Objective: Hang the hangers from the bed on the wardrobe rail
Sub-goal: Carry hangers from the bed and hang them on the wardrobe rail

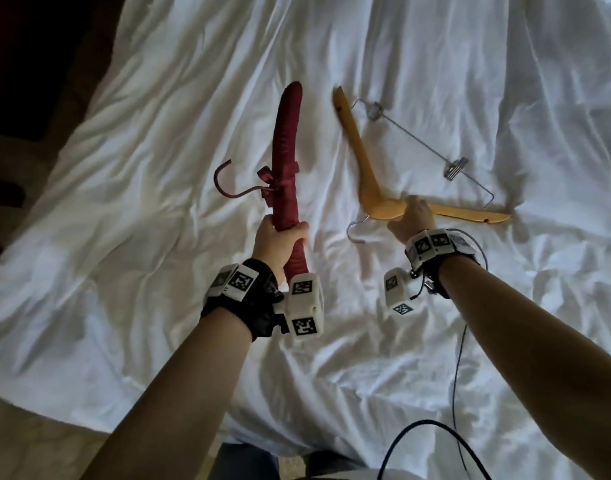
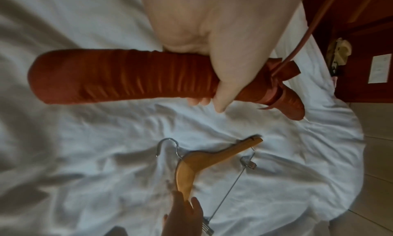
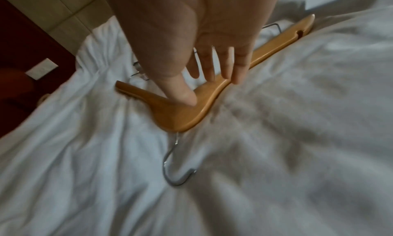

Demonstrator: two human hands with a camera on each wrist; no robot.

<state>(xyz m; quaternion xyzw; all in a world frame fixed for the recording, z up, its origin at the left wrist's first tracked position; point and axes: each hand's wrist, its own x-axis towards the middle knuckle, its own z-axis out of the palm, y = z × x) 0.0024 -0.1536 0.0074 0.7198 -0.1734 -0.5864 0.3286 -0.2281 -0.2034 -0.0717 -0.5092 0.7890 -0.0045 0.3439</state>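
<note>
Red satin first: the padded red hanger [image 1: 288, 157] is up off the bed, gripped in the left hand [image 1: 279, 237], fingers and thumb wrapped round one padded arm. Its other arm points away across the sheet, the ribbon bow [image 1: 266, 177] sits at the middle, and the red hook [image 1: 228, 183] curls out to the left.

Over on the right, the wooden hanger [image 1: 366, 168] lies flat on the white bed [image 1: 158, 133]. The right hand [image 1: 411, 220] is down on it near the bend. From the wrist view the fingers [image 3: 239, 68] are straight and spread across the wood, thumb [image 3: 182, 91] pressing the inner face; nothing curled round it. Its metal hook [image 1: 355, 232] rests on the sheet, pointing toward the person. A wire bar with two metal clips [image 1: 455, 168] lies beside the wooden arms. A dark cable [image 1: 460, 358] trails over the near sheet.
</note>
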